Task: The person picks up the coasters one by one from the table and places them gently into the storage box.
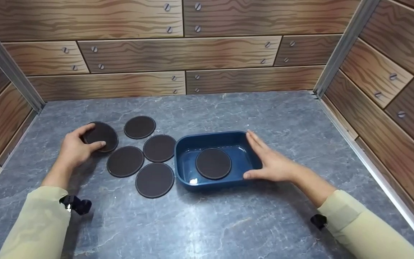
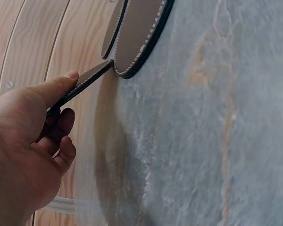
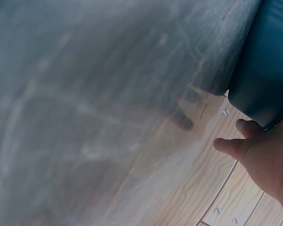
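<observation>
Now the left hand (image 1: pixel 76 147) pinches a round dark mat (image 1: pixel 102 137), with its thumb on top and fingertips at the edge and underneath. This held mat tips on a slant at the left side of the grey table (image 1: pixel 221 226), and it has light stitches round its edge. Four more round mats lie flat just to the right of it: a far mat (image 1: pixel 139 127), a middle mat (image 1: pixel 159 148) next to the tub, a left mat (image 1: pixel 125 161) and a near mat (image 1: pixel 154 180). The right hand (image 1: pixel 273 163) is at the right end of the blue tub (image 1: pixel 212 185). Its thumb is spread wide from its fingers, which look straight and close together at the far corner, while the thumb is by the near rim. I cannot tell how hard it presses. One mat in the tub (image 1: pixel 213 163) lies flat on the bottom. Both arms wear pale yellow sleeves (image 1: pixel 36 223), with a small black thing (image 1: pixel 76 205) at each wrist. Wood-pattern walls (image 1: pixel 178 54) with painted screws stand around the table.
</observation>
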Available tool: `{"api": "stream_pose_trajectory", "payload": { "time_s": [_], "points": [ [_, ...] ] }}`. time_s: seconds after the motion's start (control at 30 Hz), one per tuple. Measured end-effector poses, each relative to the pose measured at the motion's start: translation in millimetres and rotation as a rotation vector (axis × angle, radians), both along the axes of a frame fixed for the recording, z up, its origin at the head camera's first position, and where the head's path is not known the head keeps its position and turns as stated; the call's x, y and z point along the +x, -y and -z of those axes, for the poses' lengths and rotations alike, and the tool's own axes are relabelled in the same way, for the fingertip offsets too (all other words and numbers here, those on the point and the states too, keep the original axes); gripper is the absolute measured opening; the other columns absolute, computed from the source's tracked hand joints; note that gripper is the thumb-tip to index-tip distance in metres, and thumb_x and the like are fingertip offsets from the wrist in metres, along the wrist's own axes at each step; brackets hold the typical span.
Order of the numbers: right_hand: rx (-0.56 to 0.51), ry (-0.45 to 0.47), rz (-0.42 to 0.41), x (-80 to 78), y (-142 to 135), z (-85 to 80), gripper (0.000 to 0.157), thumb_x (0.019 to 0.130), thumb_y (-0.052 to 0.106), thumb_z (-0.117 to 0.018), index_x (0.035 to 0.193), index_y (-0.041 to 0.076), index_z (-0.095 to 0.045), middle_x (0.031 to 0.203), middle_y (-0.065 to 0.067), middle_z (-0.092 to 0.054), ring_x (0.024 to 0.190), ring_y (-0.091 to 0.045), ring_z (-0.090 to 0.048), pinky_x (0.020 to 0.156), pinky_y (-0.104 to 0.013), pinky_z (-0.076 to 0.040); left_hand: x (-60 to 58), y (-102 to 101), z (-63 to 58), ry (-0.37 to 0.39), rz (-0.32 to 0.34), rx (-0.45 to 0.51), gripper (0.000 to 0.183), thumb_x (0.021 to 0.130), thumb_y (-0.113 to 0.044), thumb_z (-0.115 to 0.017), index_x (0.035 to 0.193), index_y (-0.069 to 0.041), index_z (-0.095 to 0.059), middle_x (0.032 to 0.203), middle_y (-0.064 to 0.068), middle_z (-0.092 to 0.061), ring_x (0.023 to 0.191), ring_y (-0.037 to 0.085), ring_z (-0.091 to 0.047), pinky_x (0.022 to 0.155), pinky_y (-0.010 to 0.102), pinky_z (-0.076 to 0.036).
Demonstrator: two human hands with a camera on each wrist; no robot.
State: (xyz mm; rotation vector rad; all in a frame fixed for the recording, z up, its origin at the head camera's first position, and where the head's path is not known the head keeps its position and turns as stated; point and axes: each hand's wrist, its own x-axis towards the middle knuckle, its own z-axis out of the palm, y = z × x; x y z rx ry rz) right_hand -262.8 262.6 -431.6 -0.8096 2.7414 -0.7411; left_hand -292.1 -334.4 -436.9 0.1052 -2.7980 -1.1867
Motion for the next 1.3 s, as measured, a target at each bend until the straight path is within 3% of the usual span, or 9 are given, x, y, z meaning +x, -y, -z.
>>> {"api": "stream_pose_trajectory", "payload": {
  "time_s": [0.3, 0.6, 0.7, 0.97, 1.1, 1.3],
  "points": [
    [-0.016, 0.003, -0.005, -0.3, 0, 1.3, 0.127, 0.087, 0.053, -0.085, 0.171, 0.011, 0.001, 0.178, -0.008, 0.008, 0.159, -0.041, -0.015, 0.122, -0.065, -0.027, 4.1, -2, -17.1, -0.077, 0.003, -0.001, 0.079, 0.093, -0.021, -0.084, 0.16, -0.003, -0.046, 0.155, 0.034, -0.046, 0.143, 0.052, -0.043, 0.117, 0.06, -0.035],
    [-0.016, 0.006, -0.012, -0.7, 1, 0.7, 0.129, 0.086, 0.054, -0.085, 0.171, 0.011, 0.001, 0.178, -0.007, 0.009, 0.159, -0.04, -0.014, 0.123, -0.063, -0.025, 7.9, -19, -38.2, -0.073, 0.032, 0.052, 0.081, 0.094, -0.026, -0.085, 0.162, -0.01, -0.044, 0.158, 0.032, -0.045, 0.142, 0.047, -0.047, 0.114, 0.057, -0.039],
    [-0.014, 0.009, -0.009, -0.2, 1, 0.4, 0.129, 0.086, 0.054, -0.085, 0.171, 0.013, 0.002, 0.178, -0.007, 0.009, 0.159, -0.041, -0.015, 0.122, -0.064, -0.026, 8.4, -30, -44.7, -0.101, 0.058, 0.062, 0.081, 0.093, -0.025, -0.086, 0.161, -0.01, -0.046, 0.156, 0.03, -0.048, 0.138, 0.043, -0.051, 0.111, 0.052, -0.042],
    [-0.017, 0.002, -0.007, 0.9, -1, -0.4, 0.13, 0.085, 0.057, -0.085, 0.171, 0.012, 0.001, 0.178, -0.007, 0.009, 0.158, -0.044, -0.015, 0.122, -0.065, -0.026, 10.4, -69, -58.0, -0.218, 0.157, 0.119, 0.073, 0.088, -0.015, -0.089, 0.153, -0.006, -0.057, 0.145, 0.024, -0.061, 0.123, 0.035, -0.062, 0.091, 0.014, -0.043],
    [-0.016, 0.001, -0.008, 1.2, -1, -0.3, 0.131, 0.085, 0.06, -0.084, 0.171, 0.011, 0.001, 0.178, -0.006, 0.009, 0.158, -0.044, -0.016, 0.121, -0.066, -0.026, 12.2, -88, -62.6, -0.222, 0.213, 0.14, 0.072, 0.087, -0.013, -0.09, 0.152, -0.006, -0.058, 0.145, 0.022, -0.062, 0.122, 0.033, -0.063, 0.09, 0.012, -0.045],
    [-0.018, -0.008, -0.015, 1.0, 0, 0.3, 0.129, 0.086, 0.058, -0.084, 0.171, 0.01, 0.0, 0.178, -0.004, 0.009, 0.158, -0.043, -0.017, 0.121, -0.066, -0.027, 16.0, -118, -67.4, -0.202, 0.299, 0.146, 0.072, 0.087, -0.015, -0.09, 0.152, -0.01, -0.059, 0.14, 0.021, -0.065, 0.114, 0.031, -0.067, 0.088, 0.02, -0.05]
  ]
}}
